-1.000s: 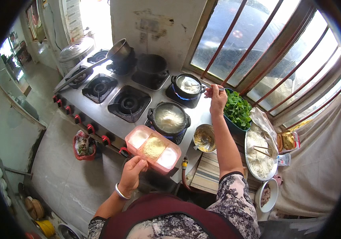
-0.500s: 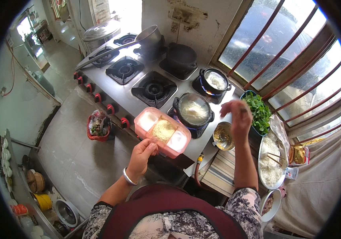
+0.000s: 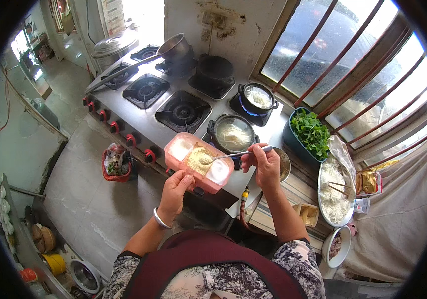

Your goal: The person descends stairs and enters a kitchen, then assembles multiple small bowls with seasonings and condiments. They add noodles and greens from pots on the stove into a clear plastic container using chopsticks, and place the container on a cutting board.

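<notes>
My left hand [image 3: 174,193] grips the near edge of a pink seasoning box [image 3: 197,180] with three compartments. White powder fills the two end ones, and pale yellow granules [image 3: 196,158] the middle one. Between its fingers my right hand [image 3: 266,167] pinches a metal spoon [image 3: 233,154], whose bowl rests in the granules. Just beyond the box, a black pot [image 3: 213,142] holds cloudy liquid and pale noodles [image 3: 234,134]. Behind it, a second black pot [image 3: 274,105] with white contents sits over a blue flame. A metal bowl [image 3: 284,164] is partly hidden behind my right hand.
The steel stove [image 3: 171,99] has several burners, with a long-handled saucepan [image 3: 173,48] at the back. To the right are a tub of green leaves [image 3: 309,134], a basin of white noodles [image 3: 334,199] with chopsticks, and a white bowl of meat [image 3: 336,247]. A red bin [image 3: 116,167] stands on the floor.
My right hand has come left and nearer, from beside the pots to the seasoning box. A spoon now shows in it, dipped into the granules. The box has stayed nearly in place.
</notes>
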